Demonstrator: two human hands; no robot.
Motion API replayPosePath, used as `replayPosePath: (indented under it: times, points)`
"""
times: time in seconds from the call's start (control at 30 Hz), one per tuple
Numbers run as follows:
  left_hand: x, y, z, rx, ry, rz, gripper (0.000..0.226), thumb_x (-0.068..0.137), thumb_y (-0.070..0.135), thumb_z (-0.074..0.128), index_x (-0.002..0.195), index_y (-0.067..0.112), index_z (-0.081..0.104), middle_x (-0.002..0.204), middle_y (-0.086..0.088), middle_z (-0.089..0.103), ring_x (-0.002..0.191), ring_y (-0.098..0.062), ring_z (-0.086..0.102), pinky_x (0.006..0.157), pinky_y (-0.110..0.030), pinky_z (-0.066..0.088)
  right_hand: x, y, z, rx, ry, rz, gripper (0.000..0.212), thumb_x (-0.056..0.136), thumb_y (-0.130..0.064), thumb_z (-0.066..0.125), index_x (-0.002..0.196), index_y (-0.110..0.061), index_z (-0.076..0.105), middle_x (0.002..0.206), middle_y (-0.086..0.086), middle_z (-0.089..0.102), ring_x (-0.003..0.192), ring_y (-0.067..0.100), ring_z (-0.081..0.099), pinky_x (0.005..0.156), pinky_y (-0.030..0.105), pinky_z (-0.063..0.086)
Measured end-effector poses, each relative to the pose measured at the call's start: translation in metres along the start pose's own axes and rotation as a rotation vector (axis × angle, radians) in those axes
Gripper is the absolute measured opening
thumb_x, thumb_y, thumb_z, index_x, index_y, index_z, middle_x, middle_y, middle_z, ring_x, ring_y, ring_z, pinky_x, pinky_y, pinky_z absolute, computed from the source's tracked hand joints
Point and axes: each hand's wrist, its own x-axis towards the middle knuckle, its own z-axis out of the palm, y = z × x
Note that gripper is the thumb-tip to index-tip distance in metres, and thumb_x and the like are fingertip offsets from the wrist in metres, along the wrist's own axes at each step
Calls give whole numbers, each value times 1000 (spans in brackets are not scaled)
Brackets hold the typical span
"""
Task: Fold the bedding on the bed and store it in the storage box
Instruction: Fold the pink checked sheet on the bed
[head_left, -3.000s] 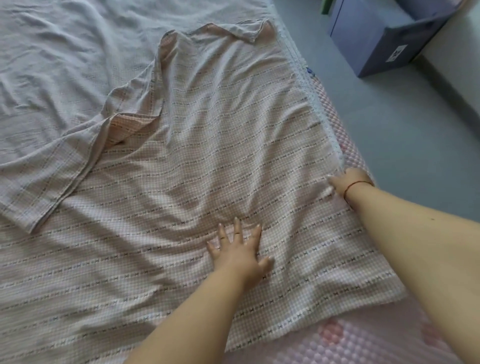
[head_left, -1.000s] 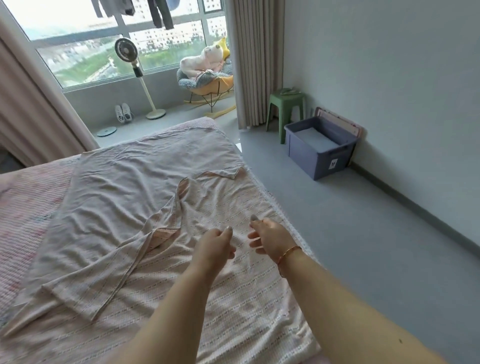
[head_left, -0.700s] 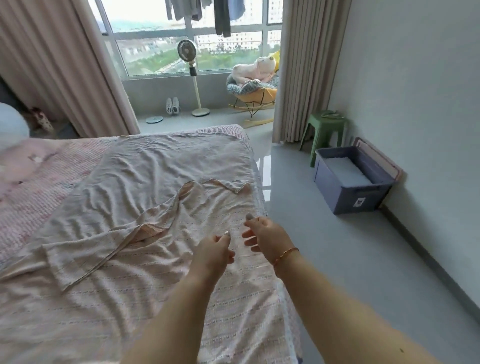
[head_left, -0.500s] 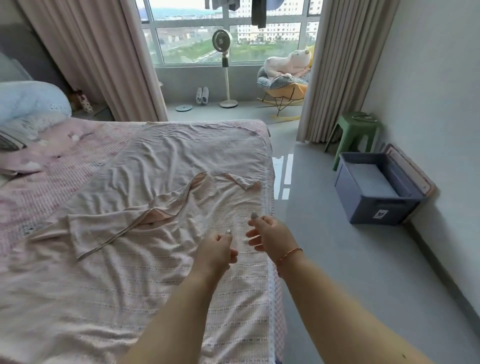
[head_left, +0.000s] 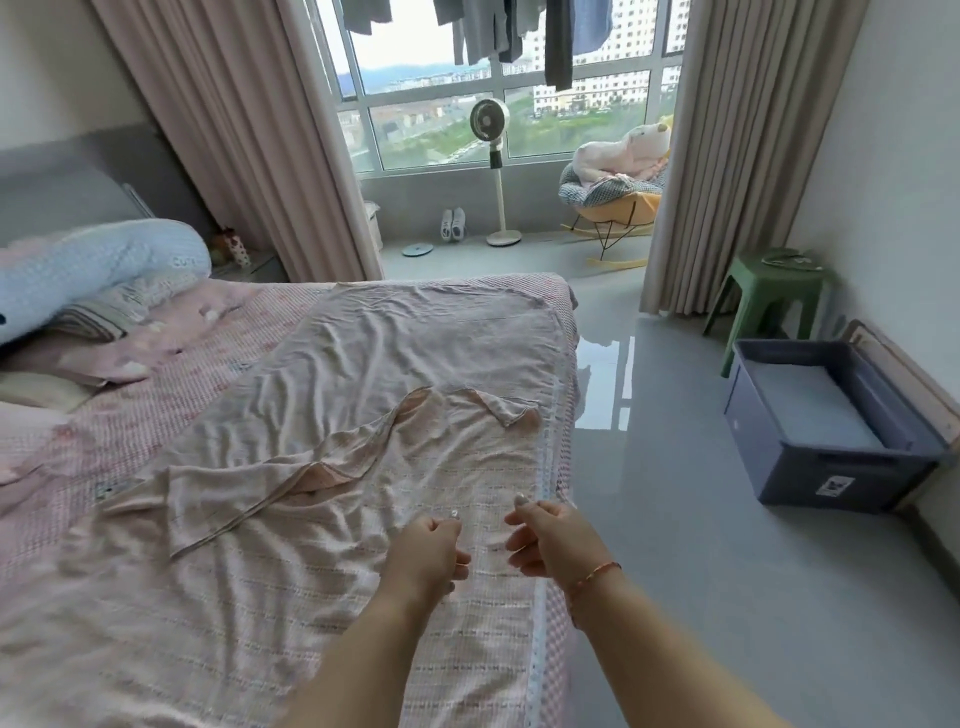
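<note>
Both bare forearms reach forward toward twelve o'clock, side by side. The left hand (head_left: 428, 548) hangs with fingers loosely curled, holding nothing. Just beside it at three o'clock, the right hand (head_left: 550, 538), a thin reddish cord bracelet (head_left: 595, 574) at its wrist, is likewise loosely curled and empty.

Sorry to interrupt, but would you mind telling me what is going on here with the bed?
A person is partway through folding a thin pink checked sheet spread over the bed; one corner is turned back, nothing more. The left hand and right hand hover loosely curled above its near edge, holding nothing. The blue storage box sits open on the floor by the wall.
</note>
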Motion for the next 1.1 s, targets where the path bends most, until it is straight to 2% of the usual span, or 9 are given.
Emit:
replayPosePath:
  times: [0.07,0.17,0.37,0.57,0.77,0.97,1.1]
  points:
    - [14,15,16,-7,31,-8,19,99,26,45,95,11,57,89,-12,70,77,-23,67,72,-36,51,19,-9,-15,-2,-18,9,26,97,-26,51,82,-7,61,62,5,59,51,14,54,55,25,42]
    - [44,40,63,-135,102,-36,19,99,25,45,93,10,56,88,-14,70,73,-23,65,70,-36,51,66,-29,-59,-82,-77,18,25,96,-25,52,80,-7,60,59,4,58,46,13,53,52,24,41]
    - [84,83,132,-269,161,-116,20,101,25,44,92,10,54,83,-13,66,69,-23,62,71,-36,51,140,-67,-135,-197,-120,38,24,97,-23,51,81,-7,61,62,6,58,48,13,51,52,23,42]
    - [135,97,151,-246,207,-184,16,99,25,45,94,12,53,90,-15,66,69,-22,62,69,-36,52,202,-74,-154,-177,-181,94,23,97,-22,51,80,-8,60,63,7,59,51,16,52,56,26,43]
    - [226,106,164,-280,234,-217,15,99,25,45,92,14,52,90,-14,65,70,-23,62,68,-35,53,299,-89,-162,-210,-171,125,23,96,-19,50,80,-6,60,62,8,58,51,18,51,53,24,41]
    - [346,133,160,-313,297,-286,21,96,16,44,80,6,52,72,-13,57,59,-22,53,55,-29,43,425,-118,-154,-279,-107,171,22,95,-19,53,79,-5,59,61,9,55,49,18,49,47,20,37]
    - [392,133,145,-339,305,-374,20,94,15,44,77,6,51,70,-15,57,55,-22,53,53,-28,42,486,-114,-135,-367,-112,251,21,94,-21,56,87,-2,60,63,11,55,49,19,49,47,21,35]
